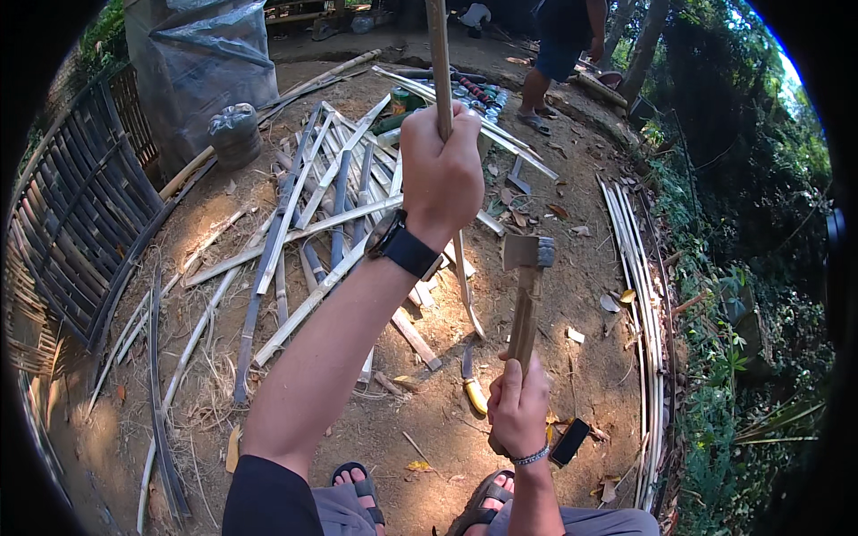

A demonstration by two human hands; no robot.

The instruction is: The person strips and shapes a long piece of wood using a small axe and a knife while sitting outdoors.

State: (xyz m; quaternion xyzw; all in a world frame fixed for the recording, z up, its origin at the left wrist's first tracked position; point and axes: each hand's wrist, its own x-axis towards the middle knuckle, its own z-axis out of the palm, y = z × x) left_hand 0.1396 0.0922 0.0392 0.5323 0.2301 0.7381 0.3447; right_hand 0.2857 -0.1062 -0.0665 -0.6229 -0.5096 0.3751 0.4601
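My left hand [442,174], raised in the upper middle with a dark watch on its wrist, is closed around a long bamboo strip [439,54]. The strip stands nearly upright, and its lower part shows below the fist, curving down toward the ground. Lower and to the right, my right hand [521,406], with a bracelet at the wrist, grips the wooden handle of a hatchet [525,308]. Its metal head points up, apart from the strip. On the dirt between my hands lies a knife [475,393] with a yellow handle. A black phone [570,442] rests beside my right wrist.
A loose pile of split bamboo [344,192] covers the ground ahead and left. More long strips [630,268] lie along the right, beside dense plants [724,375]. A slatted bamboo panel [76,214] leans at far left. Another person [559,54] stands at the back right.
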